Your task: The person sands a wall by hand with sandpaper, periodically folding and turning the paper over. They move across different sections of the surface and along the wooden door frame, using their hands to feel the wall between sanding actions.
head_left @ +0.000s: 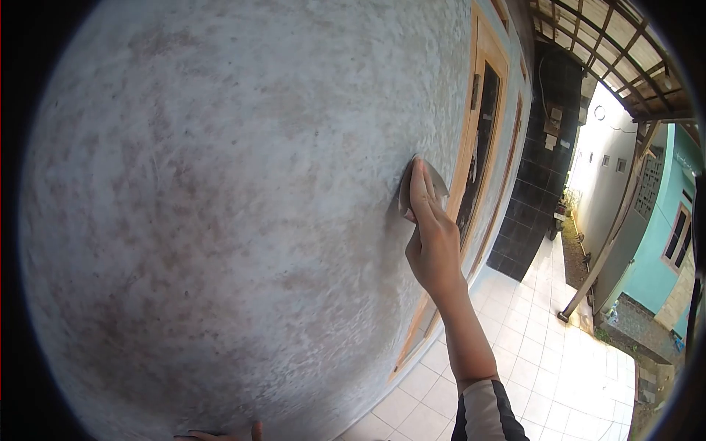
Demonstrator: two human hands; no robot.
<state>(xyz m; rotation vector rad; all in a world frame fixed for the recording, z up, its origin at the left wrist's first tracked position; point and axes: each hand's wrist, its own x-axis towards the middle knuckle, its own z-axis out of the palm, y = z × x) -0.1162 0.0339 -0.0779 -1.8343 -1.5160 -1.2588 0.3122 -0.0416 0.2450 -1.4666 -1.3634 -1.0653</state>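
A mottled grey-white wall (220,184) fills the left and middle of the view. My right hand (436,239) is raised against it near the wooden window frame, its fingers wrapped over a flat, dull grey-brown piece (435,180) that lies against the wall surface. What exactly this flat piece is cannot be made out. At the bottom edge, my left hand (213,436) shows only in part, low by the wall, with the thumb and some fingers apart. Most of its palm is cut off by the frame.
A wooden-framed window (478,95) stands just right of my right hand. Beyond are black tiles (540,176), a pale tiled floor (507,323), a slanted wooden post (607,235), a lattice roof (610,37) and a turquoise building (658,250).
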